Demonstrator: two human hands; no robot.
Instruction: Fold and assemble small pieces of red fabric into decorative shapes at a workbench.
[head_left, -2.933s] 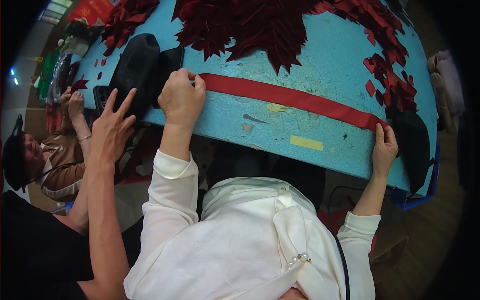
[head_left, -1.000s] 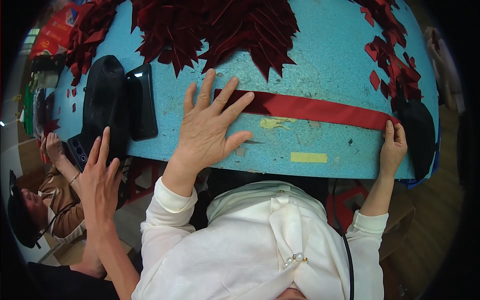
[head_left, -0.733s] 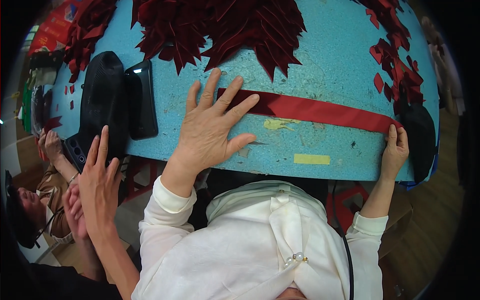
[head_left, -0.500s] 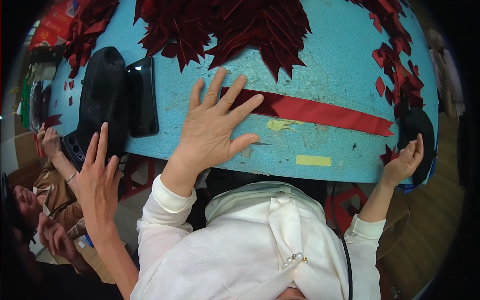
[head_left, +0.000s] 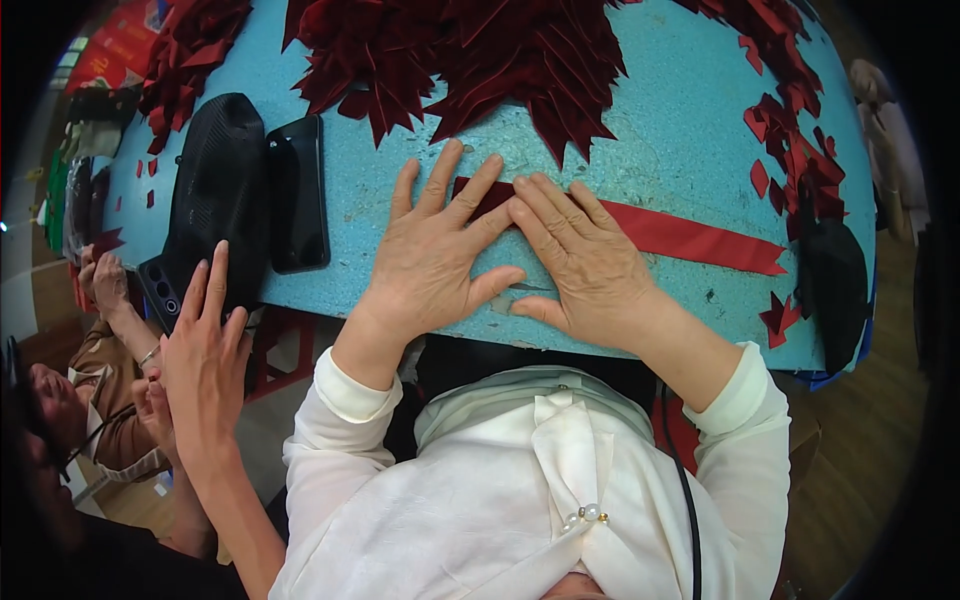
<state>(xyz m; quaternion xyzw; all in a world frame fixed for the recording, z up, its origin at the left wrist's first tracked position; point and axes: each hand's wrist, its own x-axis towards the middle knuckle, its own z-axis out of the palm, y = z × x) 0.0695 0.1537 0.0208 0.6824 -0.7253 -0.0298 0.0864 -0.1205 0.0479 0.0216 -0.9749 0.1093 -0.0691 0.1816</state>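
Observation:
A red ribbon strip (head_left: 700, 240) with a notched right end lies across the blue table in front of me. Its left part shows a darker, velvety face. My left hand (head_left: 425, 255) rests flat over that left part, fingers spread. Right beside it, my right hand (head_left: 590, 250) lies palm down on the strip with fingers stretched out, its fingertips touching the left index finger. The hands cover the middle of the strip. Beyond them is a large pile of dark red velvet ribbon pieces (head_left: 520, 70) with pointed, notched ends.
On the left are a dark phone (head_left: 298, 195), a long black case-like object (head_left: 215, 190) and another phone (head_left: 158, 290). Another person's hand (head_left: 205, 370) reaches in there. Red scraps (head_left: 790, 150) line the right side, near a black object (head_left: 835, 290).
My right hand has come from the table's right edge to the ribbon strip, beside my left hand. The left hand stays spread on the strip.

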